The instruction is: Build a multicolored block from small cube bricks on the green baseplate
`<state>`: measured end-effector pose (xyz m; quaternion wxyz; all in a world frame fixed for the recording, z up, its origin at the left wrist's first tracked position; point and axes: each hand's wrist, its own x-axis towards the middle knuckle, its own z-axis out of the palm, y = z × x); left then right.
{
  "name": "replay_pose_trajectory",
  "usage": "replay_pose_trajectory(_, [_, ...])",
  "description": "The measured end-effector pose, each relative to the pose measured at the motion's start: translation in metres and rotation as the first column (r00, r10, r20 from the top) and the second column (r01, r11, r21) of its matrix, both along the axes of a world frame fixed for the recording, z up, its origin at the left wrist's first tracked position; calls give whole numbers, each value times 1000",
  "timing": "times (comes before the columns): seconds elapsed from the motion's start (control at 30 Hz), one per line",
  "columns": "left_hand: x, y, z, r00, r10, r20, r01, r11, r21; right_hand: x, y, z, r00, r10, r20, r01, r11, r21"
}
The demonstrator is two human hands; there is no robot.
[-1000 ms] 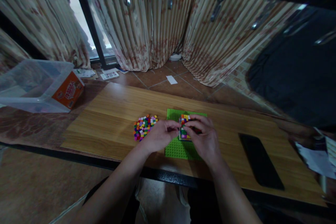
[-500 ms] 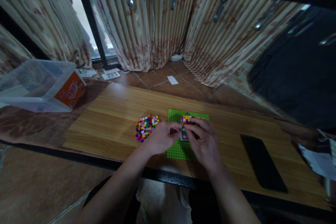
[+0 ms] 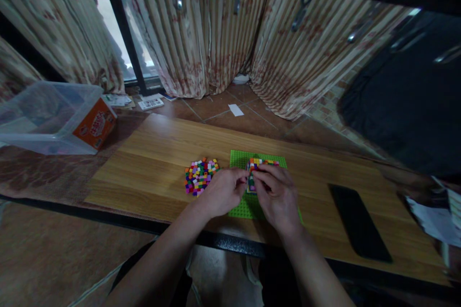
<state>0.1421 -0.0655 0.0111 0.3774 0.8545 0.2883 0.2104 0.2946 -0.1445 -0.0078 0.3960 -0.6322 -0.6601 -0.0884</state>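
A green studded baseplate (image 3: 243, 209) lies on the wooden board, and a block built of many-coloured toy bricks (image 3: 256, 162) stands on it. My left hand (image 3: 226, 192) is at the left side of this build, thumb and forefinger pinched together; whatever they hold is too small or hidden to make out. From the right, my right hand (image 3: 277, 194) reaches over the build with its fingers closed at the top left part, covering much of it. Whether a brick is between those fingertips cannot be seen. Left of the baseplate lies a loose pile of small coloured bricks (image 3: 199, 175), partly behind my left hand.
A black flat slab (image 3: 359, 223) lies on the wooden board (image 3: 144, 168) at the right. A clear plastic bin (image 3: 46, 141) with an orange label stands at the far left. Papers (image 3: 432, 218) are at the right edge. Striped curtains (image 3: 216, 33) hang behind.
My right hand has shifted slightly left and down, uncovering more of the build's top right. My left hand stays almost in place, still pinched. The view has moved a little.
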Motion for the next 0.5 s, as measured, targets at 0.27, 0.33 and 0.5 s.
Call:
replay_pose_trajectory(0.27, [0, 0, -4, 1000, 2, 16, -2, 1000, -2, -3, 1, 0, 999, -23, -32, 22, 1000, -13])
replay_pose_trajectory(0.33, [0, 2, -6, 999, 5, 53, -3, 999, -35, -3, 1, 0, 998, -26, -50, 25, 1000, -17])
replay_pose_trajectory(0.5, [-1, 10, -11, 973, 100, 207, -49, 970, -238, -3, 0, 3, 981, -45, -186, 46, 999, -1])
